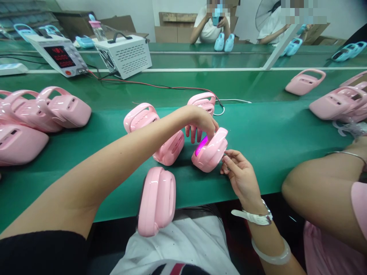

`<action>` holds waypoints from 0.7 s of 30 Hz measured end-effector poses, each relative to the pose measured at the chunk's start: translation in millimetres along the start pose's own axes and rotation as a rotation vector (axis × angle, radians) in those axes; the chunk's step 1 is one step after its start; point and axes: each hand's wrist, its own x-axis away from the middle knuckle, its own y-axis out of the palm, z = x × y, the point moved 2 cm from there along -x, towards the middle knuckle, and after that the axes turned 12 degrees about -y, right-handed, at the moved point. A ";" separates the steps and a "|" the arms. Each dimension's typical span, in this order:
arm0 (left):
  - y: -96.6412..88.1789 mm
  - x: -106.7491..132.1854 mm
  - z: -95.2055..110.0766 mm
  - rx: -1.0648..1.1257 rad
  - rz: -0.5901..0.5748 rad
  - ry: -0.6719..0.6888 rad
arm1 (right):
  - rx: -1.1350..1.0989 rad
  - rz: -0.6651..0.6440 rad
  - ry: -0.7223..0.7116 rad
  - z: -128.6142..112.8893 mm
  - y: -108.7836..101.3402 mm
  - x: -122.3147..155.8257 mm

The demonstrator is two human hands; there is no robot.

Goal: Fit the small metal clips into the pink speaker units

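Observation:
A pink plastic handled device point(210, 151) lies tilted on the green belt point(266, 137), with a magenta light glowing on its face. My left hand point(202, 126) reaches over it from above, fingers curled down onto its top edge and handle. My right hand point(239, 172) touches its right end, fingers loosely bent against the casing. Another pink device point(169, 147) leans just left of it, and a third point(157, 200) lies at the belt's near edge over my lap. A fourth point(203, 102) stands behind my left hand.
Several pink devices point(43, 110) crowd the left of the belt, more point(338, 103) sit at the right. A white box point(126, 55) and a meter with red digits point(59, 57) stand at the back left, with wires trailing. A co-worker's arm point(321, 179) rests at my right; other people sit opposite.

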 end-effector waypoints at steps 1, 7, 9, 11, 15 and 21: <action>0.3 0.0 0.4 -0.005 -0.002 -0.005 | -0.003 0.002 -0.002 0.1 0.1 -0.3; 5.8 61.5 -10.5 0.048 0.494 0.226 | -0.035 0.012 -0.081 -15.9 -0.3 17.4; 21.2 102.3 -27.0 0.222 0.751 0.314 | -0.006 -0.100 -0.119 -22.8 5.4 32.6; 50.0 136.1 -46.9 0.376 1.029 0.452 | 0.046 -0.272 -0.115 -24.2 16.6 48.6; 140.3 136.4 -98.1 0.981 1.295 0.315 | 0.058 -0.460 -0.042 -9.0 47.3 70.1; 230.6 67.3 -121.8 1.386 0.830 0.228 | -0.229 -0.548 0.251 17.6 75.6 72.2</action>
